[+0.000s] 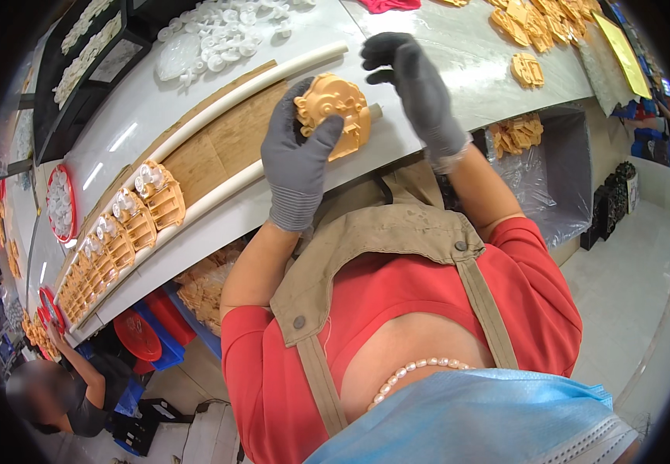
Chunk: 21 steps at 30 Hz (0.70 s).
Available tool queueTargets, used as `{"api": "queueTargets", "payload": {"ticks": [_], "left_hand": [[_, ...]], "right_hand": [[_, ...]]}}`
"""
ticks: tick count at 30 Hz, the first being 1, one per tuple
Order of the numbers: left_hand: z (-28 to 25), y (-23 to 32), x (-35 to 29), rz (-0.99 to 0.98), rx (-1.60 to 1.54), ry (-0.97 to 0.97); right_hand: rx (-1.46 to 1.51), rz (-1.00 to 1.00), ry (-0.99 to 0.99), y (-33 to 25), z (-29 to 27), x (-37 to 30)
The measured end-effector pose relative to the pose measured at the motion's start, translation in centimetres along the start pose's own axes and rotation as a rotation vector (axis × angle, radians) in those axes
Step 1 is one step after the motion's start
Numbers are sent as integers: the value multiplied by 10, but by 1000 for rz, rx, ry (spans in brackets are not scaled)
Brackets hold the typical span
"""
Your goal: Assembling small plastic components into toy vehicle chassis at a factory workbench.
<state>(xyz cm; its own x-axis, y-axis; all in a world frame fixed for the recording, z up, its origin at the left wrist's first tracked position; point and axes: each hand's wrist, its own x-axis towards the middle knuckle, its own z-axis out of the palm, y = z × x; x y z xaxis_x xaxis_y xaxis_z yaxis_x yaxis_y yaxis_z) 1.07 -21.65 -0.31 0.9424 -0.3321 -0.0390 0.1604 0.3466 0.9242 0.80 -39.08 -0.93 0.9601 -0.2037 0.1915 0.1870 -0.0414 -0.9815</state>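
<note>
Grey-gloved left hand (298, 158) gripping orange plastic housing (336, 114) over white workbench (458, 58) edge; right hand (418, 87) just right of housing, fingers spread, holding nothing. Left of housing: wooden channel (219, 143), row of finished housings (118, 236). Pale tiled floor (621, 286) below.

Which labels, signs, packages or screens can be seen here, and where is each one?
Yellow sheet: flat rectangular paper, lying at the far right end of the white workbench, beyond the loose orange parts.
Clear plastic bag: lining a bin under the bench's right end, holding orange parts.
No screen is visible.
</note>
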Motion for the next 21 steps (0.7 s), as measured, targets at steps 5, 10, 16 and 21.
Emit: {"api": "queueTargets", "payload": {"ticks": [5,10,16,21], "left_hand": [[6,-11,-5,169,284,-77],[11,0,-12,118,252,-89],[9,-9,-15,160,279,-97],[10,-4,-9,286,-3,17]], "right_hand": [[-560,-474,-21,-13,28,-5],[-277,-161,42,-18,35,-3],[-57,25,89,-13,31,-6],[-5,-162,-53,-15,28,-16]]}}
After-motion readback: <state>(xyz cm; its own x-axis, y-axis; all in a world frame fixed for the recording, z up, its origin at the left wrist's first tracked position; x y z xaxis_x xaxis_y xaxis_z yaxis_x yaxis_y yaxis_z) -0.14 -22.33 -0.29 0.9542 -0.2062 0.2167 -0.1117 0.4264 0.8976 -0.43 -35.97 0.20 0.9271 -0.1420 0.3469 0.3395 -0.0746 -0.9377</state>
